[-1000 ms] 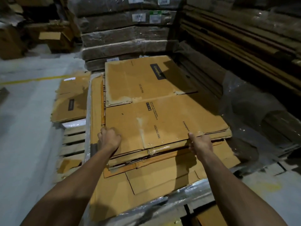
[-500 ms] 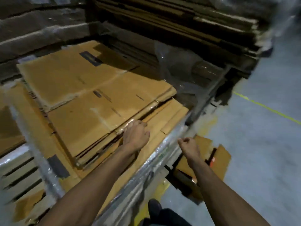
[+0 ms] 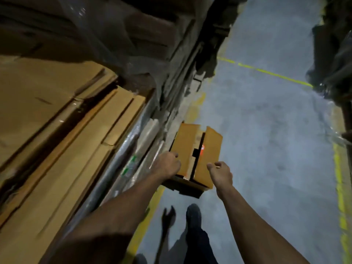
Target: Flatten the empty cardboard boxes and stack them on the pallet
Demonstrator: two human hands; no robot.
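Observation:
A stack of flattened cardboard boxes lies on the pallet at the left, its edge wrapped in clear film. On the floor just right of the pallet stands an unflattened cardboard box with its top flaps partly open and a red mark on one flap. My left hand is at the box's left edge, fingers curled, and whether it touches the box is unclear. My right hand hovers over the box's near right corner, fingers curled loosely, holding nothing.
Tall wrapped stacks of cardboard rise behind the pallet. Grey concrete floor with yellow lines spreads to the right. A dark wrapped load stands at the far right. My shoe is near the box.
My view swung right, away from the pallet stack. Both hands left the flattened cardboard and moved down to the box on the floor.

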